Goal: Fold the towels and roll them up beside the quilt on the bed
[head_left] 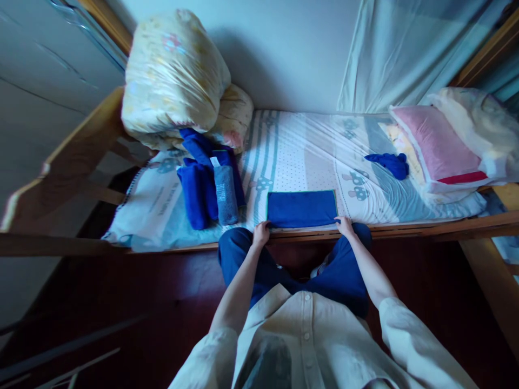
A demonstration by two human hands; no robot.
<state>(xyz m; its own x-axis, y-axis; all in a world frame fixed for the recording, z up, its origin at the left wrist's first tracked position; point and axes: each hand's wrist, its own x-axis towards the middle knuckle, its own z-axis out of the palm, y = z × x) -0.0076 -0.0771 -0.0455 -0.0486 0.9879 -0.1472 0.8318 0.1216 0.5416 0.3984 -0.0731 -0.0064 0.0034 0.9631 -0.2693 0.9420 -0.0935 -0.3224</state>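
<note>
A blue towel (302, 208) with green edging lies flat as a rectangle on the bed's front edge. My left hand (261, 234) pinches its near left corner, and my right hand (344, 226) pinches the near right corner. To the left rest several rolled or folded blue towels (197, 192), with a grey-blue rolled towel (226, 194) bearing a white label beside them. A crumpled blue cloth (391, 164) sits farther right on the sheet.
The bed (304, 146) has a patterned sheet and a wooden front rail (405, 231). Bulky yellow bedding (174, 81) is heaped at the left end. A pink pillow (438, 140) lies at the right, near a hanging pale curtain (389, 59). A wooden end board (68, 146) borders the left.
</note>
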